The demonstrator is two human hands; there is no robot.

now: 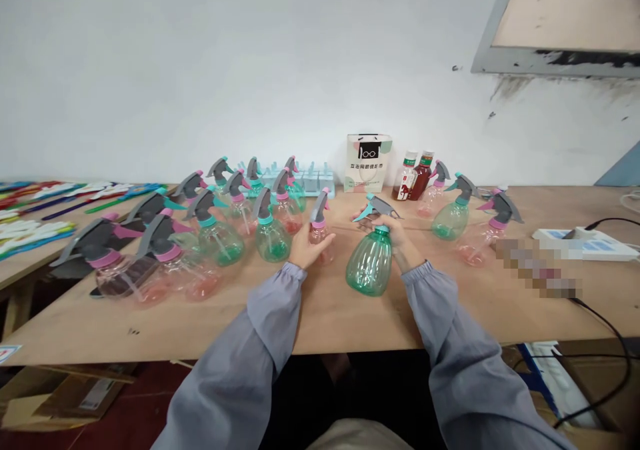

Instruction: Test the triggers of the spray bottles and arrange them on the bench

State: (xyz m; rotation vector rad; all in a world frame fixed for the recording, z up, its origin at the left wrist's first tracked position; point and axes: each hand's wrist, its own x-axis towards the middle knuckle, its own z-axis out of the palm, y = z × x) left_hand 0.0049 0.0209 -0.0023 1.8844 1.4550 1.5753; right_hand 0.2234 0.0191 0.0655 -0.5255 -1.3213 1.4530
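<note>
My left hand [309, 245] is wrapped round a small pink spray bottle [320, 227] with a grey trigger head, standing on the wooden table [320, 317]. My right hand [397, 237] grips the neck of a green ribbed spray bottle [370, 263], just under its grey and teal trigger head; the bottle stands upright in front of me. Both arms wear grey sleeves with elastic cuffs.
Several pink and green spray bottles [215, 237] crowd the left half of the table; three more [453, 217] stand at the right. A paper bag [369, 163] and two red drink bottles [414, 177] stand by the wall. A power strip [585, 243] with cables lies far right.
</note>
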